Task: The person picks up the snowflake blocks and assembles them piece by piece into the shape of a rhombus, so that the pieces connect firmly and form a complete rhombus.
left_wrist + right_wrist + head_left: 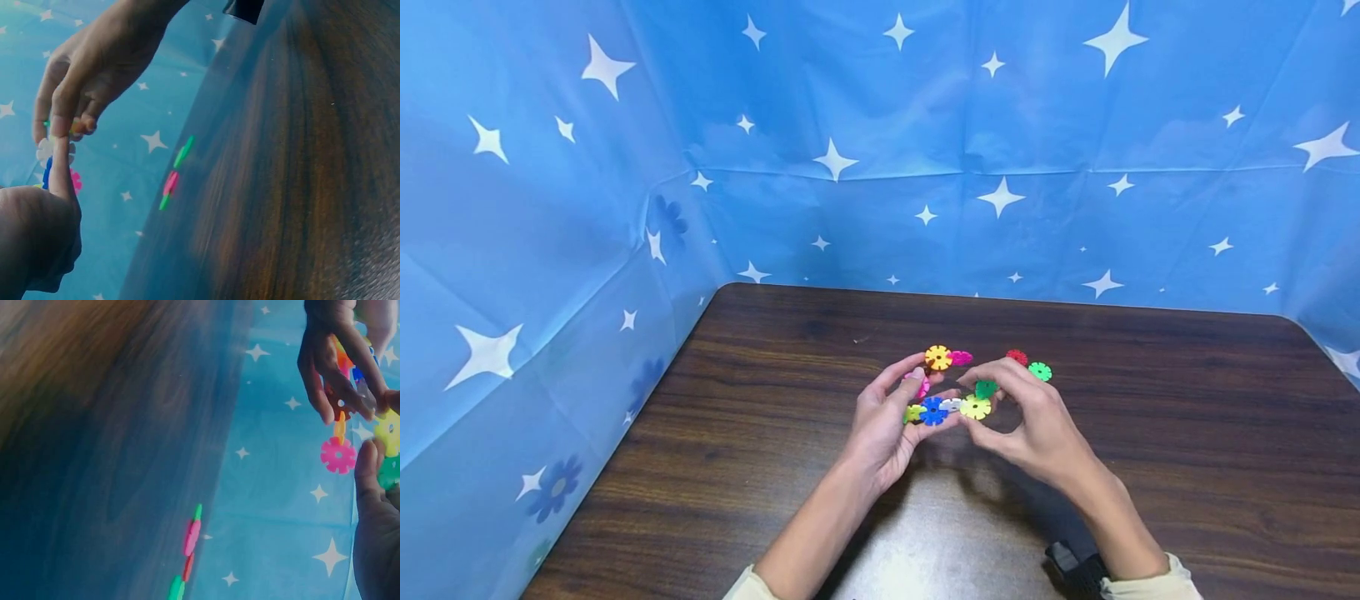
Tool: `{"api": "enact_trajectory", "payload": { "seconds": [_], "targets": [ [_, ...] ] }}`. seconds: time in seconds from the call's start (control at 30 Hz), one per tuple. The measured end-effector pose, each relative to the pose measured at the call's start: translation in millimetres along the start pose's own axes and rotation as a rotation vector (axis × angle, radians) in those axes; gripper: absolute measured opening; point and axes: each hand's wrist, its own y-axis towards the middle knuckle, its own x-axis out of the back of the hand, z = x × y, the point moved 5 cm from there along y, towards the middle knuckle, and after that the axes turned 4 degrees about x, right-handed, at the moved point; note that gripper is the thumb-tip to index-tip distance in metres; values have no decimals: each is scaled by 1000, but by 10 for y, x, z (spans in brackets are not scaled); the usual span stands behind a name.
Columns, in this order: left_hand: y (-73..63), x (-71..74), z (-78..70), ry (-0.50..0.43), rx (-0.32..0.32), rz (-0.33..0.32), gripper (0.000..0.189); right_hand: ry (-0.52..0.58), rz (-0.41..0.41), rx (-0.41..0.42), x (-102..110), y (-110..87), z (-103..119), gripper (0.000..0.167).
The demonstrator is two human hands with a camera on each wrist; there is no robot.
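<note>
A curved chain of notched snowflake discs is held between both hands above the table. In the head view, my left hand (880, 425) grips its left side, the thumb over a pink disc (922, 385). A yellow-orange disc (938, 357) and a magenta disc (961, 358) form one end. Along the near side run a blue disc (933, 411), a white disc (953, 406) and a pale yellow disc (976, 407). My right hand (1037, 417) pinches the chain by the pale yellow disc, with a green disc (986, 389) inside its curled fingers, which partly hide it.
Beyond the right hand, a red disc (1017, 357) and a green disc (1040, 372) lie on the dark wooden table (760, 433). A pink disc (192, 537) shows in that row in the right wrist view. Blue star-patterned cloth (910, 100) surrounds the table's back and left.
</note>
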Motion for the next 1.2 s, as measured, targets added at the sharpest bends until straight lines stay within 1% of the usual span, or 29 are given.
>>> {"api": "enact_trajectory", "payload": {
  "seconds": [0.07,0.2,0.3,0.37,0.43,0.57,0.8,0.87,1.0,1.1,1.2],
  "targets": [
    [-2,-3,-7,-2,-4,6,40,18,-7,-16,-8,1,-5,46],
    [-1,3,-27,-12,-17,6,40,69,2,-98,-26,0,-16,50],
    [-3,-1,-37,-13,-21,6,40,133,10,-158,-46,0,-29,50],
    [-5,-4,-46,-15,-26,5,40,153,10,-180,-56,0,-36,50],
    [-5,-9,-58,-20,-33,6,40,153,10,-199,-62,0,-40,49],
    [0,-12,-80,-21,-56,13,40,106,26,-243,-65,-4,-42,49],
    [-14,-41,-74,5,-75,61,39,121,73,-325,-60,-28,-40,48],
    [-24,-51,-75,9,-78,68,39,124,80,-330,-71,-32,-41,45],
    [-37,-56,-91,18,-88,69,39,117,73,-299,-87,-19,-39,43],
    [-38,-53,-92,21,-79,61,39,120,61,-279,-86,-15,-40,50],
    [-34,-47,-82,21,-65,52,39,160,72,-280,-95,-22,-44,56]
  ]
}}
